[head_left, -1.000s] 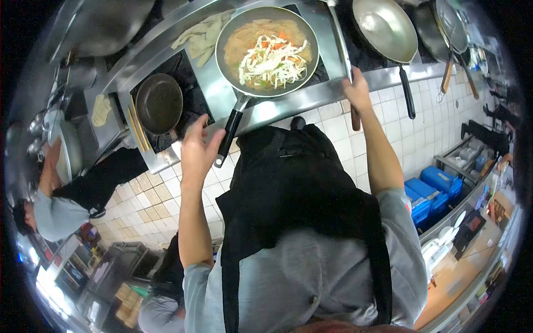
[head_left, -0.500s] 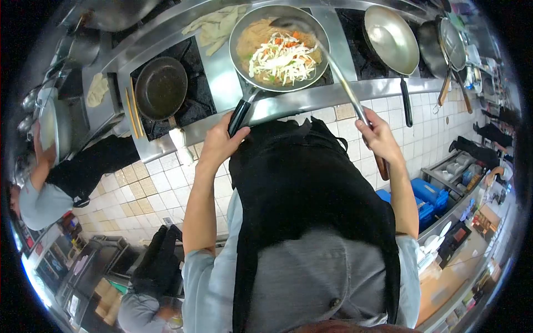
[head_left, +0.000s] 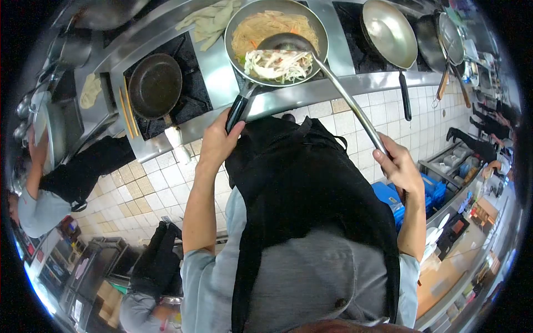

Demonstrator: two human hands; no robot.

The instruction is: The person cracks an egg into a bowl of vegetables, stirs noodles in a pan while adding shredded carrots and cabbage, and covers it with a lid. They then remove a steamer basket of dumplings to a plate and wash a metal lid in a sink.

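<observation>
Shredded vegetables lie at the near side of the pan, noodles beyond, the bowl of the ladle at their far edge. The ladle slants back rightward to the right hand, fingers wrapped round its shaft; the left hand, nearer the pan, has its fingers clamped on the pan handle.

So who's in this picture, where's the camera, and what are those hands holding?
There's no machine, just a person. A camera on their head looks forward and down, so you see their black apron and bare hands. The left hand grips the black handle of a frying pan. The right hand holds a long ladle, its bowl in the pan among noodles and white shreds. On the stove are also a smaller dark pan and a cloth.
</observation>
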